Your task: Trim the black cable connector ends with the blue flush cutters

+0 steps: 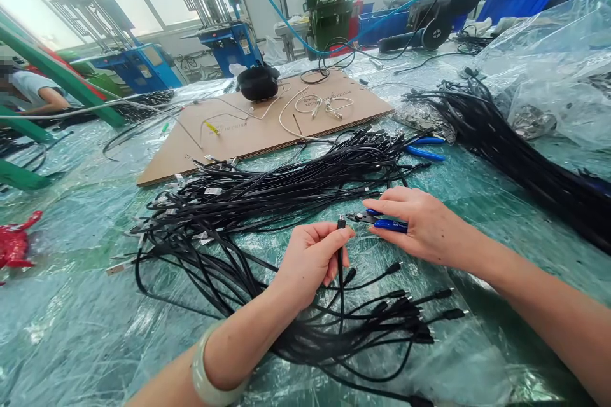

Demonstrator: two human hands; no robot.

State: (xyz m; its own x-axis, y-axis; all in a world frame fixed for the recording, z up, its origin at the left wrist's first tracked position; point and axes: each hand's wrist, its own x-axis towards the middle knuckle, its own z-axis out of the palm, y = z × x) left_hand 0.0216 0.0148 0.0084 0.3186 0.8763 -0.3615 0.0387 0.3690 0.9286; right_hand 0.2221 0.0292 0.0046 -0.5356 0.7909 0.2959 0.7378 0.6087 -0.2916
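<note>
Between thumb and fingers, my left hand (308, 261) pinches a black cable (340, 280) just below its small connector, which points up. Blue-handled flush cutters (389, 224) are gripped in my right hand (429, 226), their jaws aimed left, close beside the connector tip. Whether the jaws touch it I cannot tell. Under my left forearm a loose bunch of black cables (315, 340) spreads, with connector ends fanned to the right. Behind my hands lies a larger heap of black cables (286, 178), some with white tags at the left end.
A cardboard sheet (181, 152) holds a black bowl-shaped object (258, 82), white cables and a yellow piece (212, 128). Blue-handled pliers (424, 154) lie beyond the heap. More black cables (525, 146) fill the right. A red object (16, 241) sits far left; a person (38, 92) is behind.
</note>
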